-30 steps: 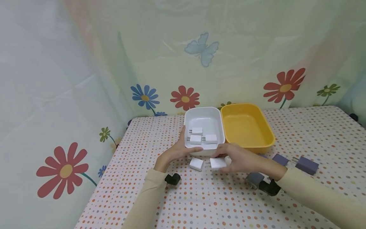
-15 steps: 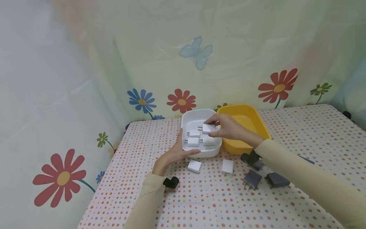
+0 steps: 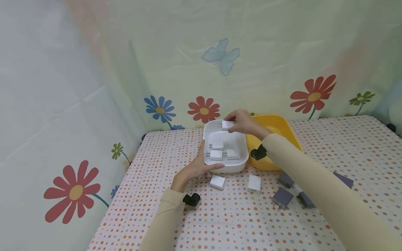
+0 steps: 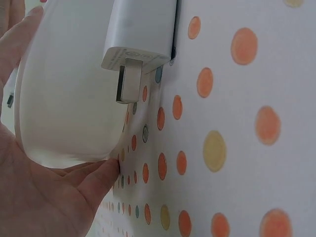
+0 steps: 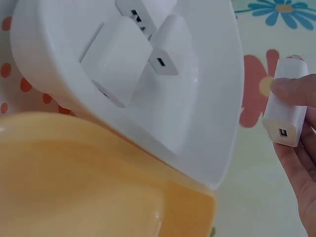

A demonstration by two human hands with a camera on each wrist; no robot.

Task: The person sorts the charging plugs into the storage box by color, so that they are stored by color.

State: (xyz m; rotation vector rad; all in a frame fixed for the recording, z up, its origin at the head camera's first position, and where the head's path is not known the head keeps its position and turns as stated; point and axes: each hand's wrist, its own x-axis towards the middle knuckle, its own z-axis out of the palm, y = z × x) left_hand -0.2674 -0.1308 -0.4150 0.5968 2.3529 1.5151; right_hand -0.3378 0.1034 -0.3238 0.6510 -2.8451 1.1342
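My right hand (image 3: 244, 122) pinches a white plug-in charger (image 3: 227, 126) between thumb and fingers, over the far end of a white plastic bin (image 3: 233, 168). In the right wrist view this charger (image 5: 286, 111) is held off the bin, its port end facing the camera. Three white chargers (image 3: 216, 145) lie inside the bin. My left hand (image 3: 195, 168) rests against the bin's near left corner, thumb along the front wall and fingers along the left side. Two more white chargers, one left (image 3: 217, 182) and one right (image 3: 254, 183), lie on the cloth in front.
A yellow bin (image 3: 267, 165) stands against the white bin's right side, partly behind the right forearm. Several dark grey-purple chargers (image 3: 282, 198) lie on the dotted cloth (image 3: 232, 223) to the right, some partly covered by the arm. A flowered curtain (image 3: 176, 62) hangs behind.
My right hand has picked a white charger up off the cloth and carried it up to the white bin's far end. The left hand has stayed at the bin's corner.
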